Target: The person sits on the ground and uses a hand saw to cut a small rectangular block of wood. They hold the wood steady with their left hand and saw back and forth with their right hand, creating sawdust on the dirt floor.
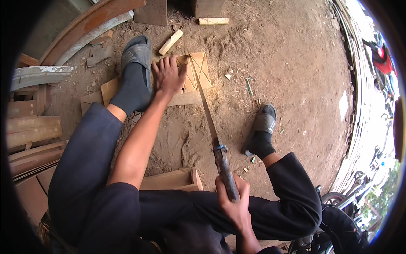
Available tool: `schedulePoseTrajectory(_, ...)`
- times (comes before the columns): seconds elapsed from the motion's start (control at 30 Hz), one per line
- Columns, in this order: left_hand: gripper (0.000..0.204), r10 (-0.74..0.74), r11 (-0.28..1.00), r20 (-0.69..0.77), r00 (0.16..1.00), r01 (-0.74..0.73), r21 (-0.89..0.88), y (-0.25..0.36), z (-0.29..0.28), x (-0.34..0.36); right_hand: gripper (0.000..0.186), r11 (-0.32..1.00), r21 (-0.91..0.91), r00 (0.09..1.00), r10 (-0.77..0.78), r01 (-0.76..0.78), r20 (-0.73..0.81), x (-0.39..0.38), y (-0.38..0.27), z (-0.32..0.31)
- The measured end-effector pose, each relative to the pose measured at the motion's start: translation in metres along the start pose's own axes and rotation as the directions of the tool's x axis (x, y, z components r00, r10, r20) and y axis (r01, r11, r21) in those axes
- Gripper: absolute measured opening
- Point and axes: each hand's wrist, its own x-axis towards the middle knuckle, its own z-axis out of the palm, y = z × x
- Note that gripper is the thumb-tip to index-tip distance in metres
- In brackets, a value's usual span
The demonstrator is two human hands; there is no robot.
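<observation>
My right hand (235,202) is wrapped round the dark handle of a handsaw (207,111). The narrow blade runs away from me, and its far end lies across a light wooden board (202,70) with dark pencil lines on it. My left hand (169,77) lies on that board just left of the blade, fingers spread and pressing down. My left foot, in a dark sock and grey slide sandal (137,53), rests on the wood beside that hand. Pale sawdust is scattered on the ground right of the board.
Two small wood offcuts (171,42) (214,21) lie beyond the board. Curved wooden pieces (91,31) and stacked timber (34,131) crowd the left side. A wooden box-like piece (171,180) sits close to me. My right sandal (265,122) stands on the dirt ground. Motorbikes (338,199) are at the right.
</observation>
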Motion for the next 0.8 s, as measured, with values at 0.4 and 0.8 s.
schedulePoseTrajectory(0.4,0.072,0.010,1.000,-0.024,1.000,-0.010,-0.002,0.000,0.006,-0.001,0.017,0.997,-0.059,0.999,-0.049,0.050,0.014,0.031,-0.003,0.014)
schedulePoseTrajectory(0.8,0.073,0.059,0.992,-0.044,0.997,-0.054,0.112,-0.004,0.011,-0.001,0.015,0.992,-0.072,0.994,-0.106,0.105,-0.015,0.058,0.000,0.034)
